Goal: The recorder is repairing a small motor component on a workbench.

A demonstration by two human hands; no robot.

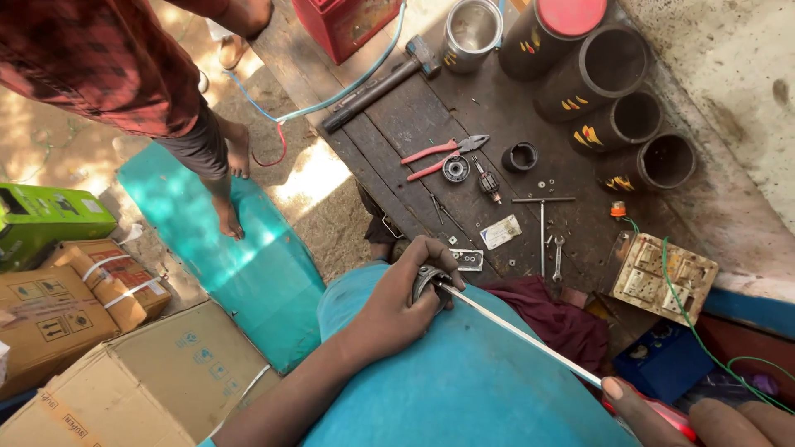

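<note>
The left hand (397, 302) is curled tight around a small round metal part (426, 280) that looks grey and shiny. It rests on the person's lap, on blue cloth, just in front of the desk (414, 116). The right hand (704, 418) grips the red handle of a long screwdriver (530, 339). Its thin silver shaft runs up across the lap, and its tip touches the metal part.

On the dark wooden desk lie red pliers (435, 157), a hammer (381, 83), a T-shaped key (542, 219) and a small spanner (557, 257). A small white label card (500, 232) lies flat near the desk's front edge. Four black tubes (613, 83) with yellow and red marks lie in a row at the back, and one has a red lid. A shiny steel cup (472, 29) stands beside them. A cream switch board (662, 277) with a green wire sits at the right.

On the ground to the left are brown cardboard boxes (83, 323) with tape and small printed signs, and a bright green box (45, 219) beside them. A red box (344, 25) stands at the top. Another person's bare legs (224, 165) stand on a teal sheet (248, 257)
</note>
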